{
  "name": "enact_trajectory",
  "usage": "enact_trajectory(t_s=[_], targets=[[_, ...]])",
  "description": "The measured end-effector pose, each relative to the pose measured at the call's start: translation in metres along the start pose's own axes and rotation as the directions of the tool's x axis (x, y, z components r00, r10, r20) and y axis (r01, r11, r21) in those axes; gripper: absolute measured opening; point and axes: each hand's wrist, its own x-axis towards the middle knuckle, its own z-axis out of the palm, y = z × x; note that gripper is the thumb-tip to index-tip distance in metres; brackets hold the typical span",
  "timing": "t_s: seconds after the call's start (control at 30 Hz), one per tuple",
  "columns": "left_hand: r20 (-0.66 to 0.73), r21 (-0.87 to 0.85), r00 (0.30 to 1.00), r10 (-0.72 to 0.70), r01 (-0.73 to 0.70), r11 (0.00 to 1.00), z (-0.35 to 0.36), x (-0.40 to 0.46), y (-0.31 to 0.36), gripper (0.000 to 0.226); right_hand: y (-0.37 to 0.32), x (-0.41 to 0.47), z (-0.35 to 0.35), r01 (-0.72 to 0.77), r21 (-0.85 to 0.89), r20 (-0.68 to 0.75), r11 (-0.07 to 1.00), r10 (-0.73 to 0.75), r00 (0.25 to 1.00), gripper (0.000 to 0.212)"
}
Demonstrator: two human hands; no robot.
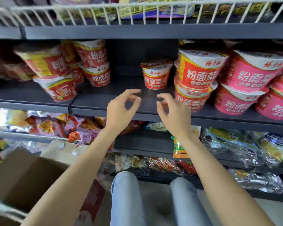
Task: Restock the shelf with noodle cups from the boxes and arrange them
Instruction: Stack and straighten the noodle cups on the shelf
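A single red noodle cup (pixel 155 74) stands upright at the back of a gap on the dark grey shelf (pixel 104 97). Stacks of red cups (pixel 95 62) sit left of the gap. Other red cups (pixel 196 74) are stacked two high right of it, then pink cups (pixel 250 75). My left hand (pixel 121 110) and my right hand (pixel 173 113) hover at the shelf's front edge, just below and in front of the lone cup. Both hands have curled, spread fingers and hold nothing. An open cardboard box (pixel 23 175) stands at the lower left.
A white wire rack (pixel 137 12) with packets runs above. Lower shelves hold bagged snacks (pixel 55 124) and clear packets (pixel 245 147). My knees in light jeans (pixel 126 198) are near the floor, under the shelf front.
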Motion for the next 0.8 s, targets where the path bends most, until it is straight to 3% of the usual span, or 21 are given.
enact_trajectory(t_s=[0.1,0.2,0.33,0.5,0.63,0.73,0.8], targets=[[-0.094,0.125,0.993,-0.066,0.078,0.989,-0.061,-0.010,-0.047,0.021,-0.034,0.015,0.039,0.069,0.007,0.263,0.998,-0.069,0.962,0.027],[-0.191,0.119,0.954,-0.233,0.258,0.959,-0.101,-0.004,-0.102,0.021,-0.055,0.039,0.086,0.069,0.036,0.400,0.997,-0.078,0.913,0.033],[-0.119,0.032,0.903,-0.413,0.419,0.907,-0.119,0.024,-0.165,0.031,-0.060,0.077,0.157,-0.029,0.136,0.411,0.990,-0.030,0.911,0.038],[0.004,-0.083,0.895,-0.445,0.444,0.892,-0.088,0.096,-0.210,0.055,-0.046,0.144,0.244,-0.316,0.272,0.395,0.909,0.194,0.898,0.066],[0.009,-0.243,0.856,-0.517,0.503,0.829,-0.063,0.146,-0.237,0.076,-0.032,0.183,0.294,-0.424,0.309,0.433,0.851,0.271,0.860,0.095],[0.016,-0.341,0.822,-0.570,0.540,0.769,-0.059,0.167,-0.250,0.097,-0.032,0.194,0.316,-0.473,0.405,0.462,0.783,0.272,0.844,0.104],[0.091,-0.378,0.803,-0.589,0.575,0.726,-0.058,0.175,-0.253,0.090,-0.033,0.195,0.324,-0.501,0.455,0.460,0.736,0.287,0.840,0.107]])
